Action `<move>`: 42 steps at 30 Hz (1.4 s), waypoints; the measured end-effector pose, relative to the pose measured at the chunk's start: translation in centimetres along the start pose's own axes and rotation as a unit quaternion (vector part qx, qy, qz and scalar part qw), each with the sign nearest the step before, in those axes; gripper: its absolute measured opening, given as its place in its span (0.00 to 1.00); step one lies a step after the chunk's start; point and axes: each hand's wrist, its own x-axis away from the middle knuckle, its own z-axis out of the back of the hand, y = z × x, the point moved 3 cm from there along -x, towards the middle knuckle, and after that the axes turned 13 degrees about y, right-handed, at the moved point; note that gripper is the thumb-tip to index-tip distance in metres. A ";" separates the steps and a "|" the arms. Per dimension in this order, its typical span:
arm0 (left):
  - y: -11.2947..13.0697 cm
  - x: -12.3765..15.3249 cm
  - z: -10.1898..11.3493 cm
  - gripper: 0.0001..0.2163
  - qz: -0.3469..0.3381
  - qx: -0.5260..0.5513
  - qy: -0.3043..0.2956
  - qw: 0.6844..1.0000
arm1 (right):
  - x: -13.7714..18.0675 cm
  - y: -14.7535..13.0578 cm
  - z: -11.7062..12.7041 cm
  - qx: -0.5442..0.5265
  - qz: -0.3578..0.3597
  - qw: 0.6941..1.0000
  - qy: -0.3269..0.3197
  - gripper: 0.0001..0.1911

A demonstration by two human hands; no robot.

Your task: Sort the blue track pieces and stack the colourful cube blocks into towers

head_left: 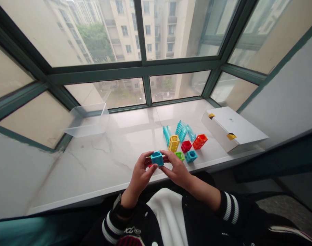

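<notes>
Between the fingers of both hands is a blue hollow cube block, held near the sill's front edge. My left hand grips its left side, thumb at the lower front. My right hand closes on its right side, fingertips touching the block. A bit of red shows under the left hand, mostly hidden. Just beyond the right hand are a green block, partly covered, and another blue block. Behind them stand a yellow block piece, a red block and an orange block piece.
Translucent turquoise curved pieces lie behind the blocks. A clear plastic bin stands at the left by the window. At the right is a white box with yellow-black tabs. The marble sill ends in a front edge before my body.
</notes>
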 end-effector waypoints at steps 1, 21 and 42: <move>-0.1 0.0 -0.1 0.24 0.005 -0.002 -0.004 1.000 | -0.1 0.1 0.0 0.002 0.001 1.000 0.001 0.28; -8.3 -2.8 5.2 0.22 0.007 -0.201 0.154 0.967 | 2.0 8.6 -8.8 0.329 -0.093 0.913 -0.223 0.29; -12.7 -2.9 4.0 0.27 -0.028 -0.268 0.012 0.963 | 3.3 11.6 -8.4 0.269 -0.106 0.941 -0.175 0.11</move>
